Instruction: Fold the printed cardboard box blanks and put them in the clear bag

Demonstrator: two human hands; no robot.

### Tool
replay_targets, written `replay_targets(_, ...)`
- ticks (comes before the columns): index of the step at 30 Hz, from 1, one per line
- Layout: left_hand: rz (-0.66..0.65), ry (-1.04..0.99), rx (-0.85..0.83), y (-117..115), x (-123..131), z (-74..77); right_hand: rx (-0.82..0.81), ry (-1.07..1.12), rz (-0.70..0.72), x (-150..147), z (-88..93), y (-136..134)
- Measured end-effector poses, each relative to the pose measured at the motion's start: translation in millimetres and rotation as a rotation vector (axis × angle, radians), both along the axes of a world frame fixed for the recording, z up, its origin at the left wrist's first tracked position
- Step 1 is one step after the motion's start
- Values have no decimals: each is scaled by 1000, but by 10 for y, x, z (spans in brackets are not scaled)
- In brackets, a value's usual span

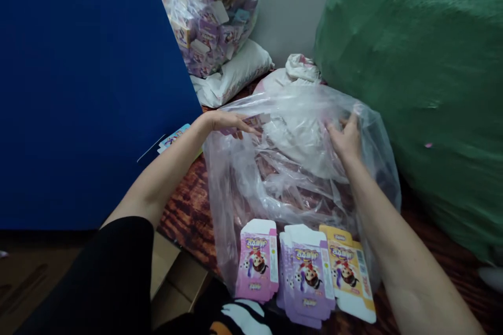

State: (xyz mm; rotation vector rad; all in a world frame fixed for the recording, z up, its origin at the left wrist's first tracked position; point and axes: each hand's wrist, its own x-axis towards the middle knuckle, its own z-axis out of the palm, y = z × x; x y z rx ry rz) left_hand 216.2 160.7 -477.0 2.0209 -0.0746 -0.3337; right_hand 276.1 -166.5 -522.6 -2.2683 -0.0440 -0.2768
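**Head view.** The left hand (230, 124) lies with its fingers spread along the upper edge of the clear plastic bag (283, 188). Whether it pinches the film cannot be determined from this view. The right hand (343, 138) has its fingers curled and pressed together into the far side of the bag, apparently pinching a fold of film. The bag rests on the wood-grain tabletop (188, 214), and its contents show only as pink and white shapes through the film.

Three flat printed cartons lie at the near edge of the bag, overlapping it: a pink carton (257, 261), a lilac stack (308, 277) and a yellow carton (346, 272). A loose card (175, 137) sits beside the blue board (86, 89). A green sack (416, 73) bulges against the right side, and a filled bag of cartons (208, 15) stands behind.

**Hazards.**
- Pulling hard on the thin film may tear it and spill the contents.
- A loose left hold may let the bag edge slip.
- Dragging the bag toward the body may push the cartons off the tabletop edge, or crease them.
- The green sack may crowd the right forearm.
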Motion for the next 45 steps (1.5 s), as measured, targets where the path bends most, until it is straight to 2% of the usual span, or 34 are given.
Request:
replay_targets(3,-31,31,16,-44,-252,41,-13,50,72,-255,-37,-40)
replay_targets(5,-75,70,-139,-248,-529,-32,20,25,232,-591,-42,-23)
replay_targets(6,-103,121,-254,-397,-700,-110,51,-31,328,-812,-35,-13)
replay_targets(8,-124,201,-585,-756,-1073,-335,116,-226,463,-1311,-7,-6)
replay_targets(11,-119,337,-963,-1302,-1604,-735,136,-371,459,-2003,7,-61)
replay_targets(14,-7,492,-1103,-1701,-1991,-1017,47,-358,412,-2414,-76,-195)
replay_targets(16,65,553,-1140,-1875,-2162,-1092,20,-310,409,-2532,-154,-311)
replay_targets(19,80,555,-1148,-2054,-2335,-1091,115,-182,428,-2569,-221,-477)
replay_targets(22,108,521,-1056,-2175,-2457,-1071,389,32,448,-2544,-223,-583)
replay_targets(25,225,498,-1037,-2230,-2540,-1088,692,156,337,-2564,-243,-607)
replay_targets(27,249,502,-1068,-2237,-2567,-1113,793,218,272,-2635,-304,-581)
replay_targets(31,260,493,-1049,-2254,-2570,-1169,779,412,256,-2837,-518,-495)
replay_targets(34,272,481,-997,-2292,-2588,-1197,732,373,175,-2902,-639,-466)
replay_targets(40,379,52,-735,-2246,-2730,-1160,600,160,94,-2867,-625,-539)
replay_targets(42,311,26,-661,-2160,-2770,-1115,574,148,115,-2877,-608,-590)
replay_targets(45,97,117,-630,-2019,-2788,-1036,555,160,201,-2894,-604,-666)
